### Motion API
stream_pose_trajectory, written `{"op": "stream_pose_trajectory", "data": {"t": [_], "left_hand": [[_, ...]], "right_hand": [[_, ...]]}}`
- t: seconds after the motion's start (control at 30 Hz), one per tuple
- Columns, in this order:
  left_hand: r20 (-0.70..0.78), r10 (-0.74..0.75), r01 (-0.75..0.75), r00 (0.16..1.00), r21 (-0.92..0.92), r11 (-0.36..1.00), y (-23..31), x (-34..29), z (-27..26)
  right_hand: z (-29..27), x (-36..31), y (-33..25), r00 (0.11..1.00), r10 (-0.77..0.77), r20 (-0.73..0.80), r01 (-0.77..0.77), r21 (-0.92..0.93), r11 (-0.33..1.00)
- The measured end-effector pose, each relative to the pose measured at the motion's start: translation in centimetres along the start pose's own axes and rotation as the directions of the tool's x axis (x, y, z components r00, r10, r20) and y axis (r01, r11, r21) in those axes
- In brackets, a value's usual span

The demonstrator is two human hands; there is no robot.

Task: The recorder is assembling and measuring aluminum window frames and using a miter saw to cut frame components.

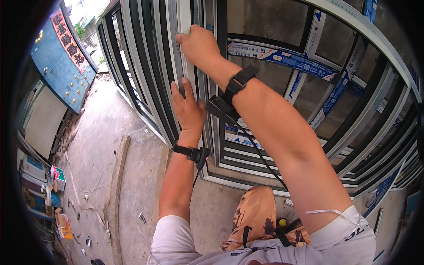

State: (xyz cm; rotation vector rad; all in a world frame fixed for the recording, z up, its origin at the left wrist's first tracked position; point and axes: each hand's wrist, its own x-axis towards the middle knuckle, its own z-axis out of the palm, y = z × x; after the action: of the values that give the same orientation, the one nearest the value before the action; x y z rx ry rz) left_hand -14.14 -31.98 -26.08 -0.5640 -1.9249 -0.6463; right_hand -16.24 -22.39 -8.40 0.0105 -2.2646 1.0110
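A stack of metal window frames stands upright on edge in front of me, dark grey with white edges. My right hand [201,46] is closed around the pale edge of one window frame [177,66], high up. Its thumb and fingers curl over the profile. Lower on that edge rests my left hand [189,108], its fingers stretched apart and pressed against the frame. Each wrist wears a black strap with a small black device; a thin cable hangs from each. The far side of the gripped edge is hidden.
More frames [371,145] with blue-and-white protective tape lean at the right. A long wooden strip [116,194] lies on the concrete floor, left of me, near a pale strap [90,207]. Boxes [58,177] and clutter line the left wall. A blue door [62,66] stands at the far left.
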Motion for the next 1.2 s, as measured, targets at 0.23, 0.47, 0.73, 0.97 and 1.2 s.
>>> {"op": "stream_pose_trajectory", "data": {"t": [0.23, 0.47, 0.73, 0.97, 1.2], "left_hand": [[0.099, -0.042, 0.042, 0.994, 0.002, 0.999, -0.6, -0.3, 0.0], [0.095, -0.052, 0.051, 0.994, 0.011, 0.999, 0.0, 0.1, 0.6], [0.103, -0.055, 0.051, 0.993, 0.042, 0.998, -1.8, -0.5, -0.2], [0.090, -0.001, -0.002, 0.996, 0.024, 1.000, -0.5, -1.0, 0.4], [0.013, 0.000, -0.001, 1.000, 0.015, 1.000, -1.1, -0.4, 1.2]], "right_hand": [[0.7, 0.3, 0.7, 0.996, 0.068, -0.050, -0.068, 0.007, 0.998], [-0.4, 1.3, 1.3, 1.000, 0.014, -0.008, -0.014, 0.025, 1.000], [-3.6, 1.2, -3.8, 0.790, -0.544, -0.283, 0.523, -0.153, 0.838], [2.1, 1.5, 1.5, 0.773, -0.625, -0.106, 0.559, -0.353, 0.751], [-0.7, 2.9, -0.7, 0.911, -0.150, -0.385, 0.219, 0.143, 0.965]]}}
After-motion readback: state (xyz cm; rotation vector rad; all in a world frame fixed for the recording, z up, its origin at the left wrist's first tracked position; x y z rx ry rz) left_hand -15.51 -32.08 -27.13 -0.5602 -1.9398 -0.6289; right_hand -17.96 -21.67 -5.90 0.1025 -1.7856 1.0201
